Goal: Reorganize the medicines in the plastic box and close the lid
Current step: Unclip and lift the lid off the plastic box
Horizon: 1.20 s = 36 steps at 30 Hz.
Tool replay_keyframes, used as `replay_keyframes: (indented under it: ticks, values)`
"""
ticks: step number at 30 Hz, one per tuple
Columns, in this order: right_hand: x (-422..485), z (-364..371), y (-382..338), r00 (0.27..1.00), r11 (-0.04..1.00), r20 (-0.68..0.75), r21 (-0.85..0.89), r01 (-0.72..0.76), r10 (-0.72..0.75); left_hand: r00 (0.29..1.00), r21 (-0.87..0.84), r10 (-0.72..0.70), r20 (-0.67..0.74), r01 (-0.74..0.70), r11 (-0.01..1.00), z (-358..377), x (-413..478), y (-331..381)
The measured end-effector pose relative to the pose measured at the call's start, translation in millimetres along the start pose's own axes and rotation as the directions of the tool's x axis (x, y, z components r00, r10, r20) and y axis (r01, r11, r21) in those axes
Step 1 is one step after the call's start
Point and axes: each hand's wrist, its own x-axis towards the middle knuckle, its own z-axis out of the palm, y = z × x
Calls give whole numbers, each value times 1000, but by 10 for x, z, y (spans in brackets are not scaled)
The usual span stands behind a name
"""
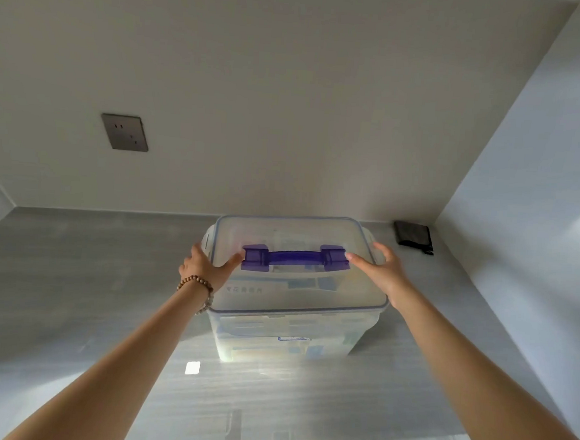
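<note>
With both arms stretched out, the person has the left hand [206, 265] spread flat on the left end of the lid [297, 289], thumb up against the purple handle [296, 257], fingers draped over the edge. The right hand [381, 271] lies open on the right end, pinching nothing. The translucent plastic box [284, 336] stands mid-countertop [71, 290], medicine packets blurred inside. A folded dark cloth [413, 237] lies in the back corner.
</note>
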Motion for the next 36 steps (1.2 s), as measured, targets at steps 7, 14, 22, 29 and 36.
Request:
replay_keyframes:
  ticks: [7, 14, 22, 29, 36]
  values:
    - [23, -239, -246, 988, 990, -85, 51, 134, -129, 984, -78, 138, -114, -147, 986, -237, -163, 333]
    - [261, -1360, -425, 951, 974, -215, -7, 225, -221, 952, -171, 288, -103, -302, 938, 167, -477, 1443]
    - [710, -2567, 416, 960, 999, -275, -20, 48, -51, 960, -224, 269, 73, -247, 943, 1620, -816, 2129]
    - [1091, -2724, 1457, 976, 993, -187, 39, -107, 112, 960, -190, 191, 204, -152, 970, 2768, -868, 2002]
    - [1508, -2405, 2178, 988, 990, -77, 63, -127, 131, 977, -247, 63, 205, -10, 969, 3411, -633, 1443]
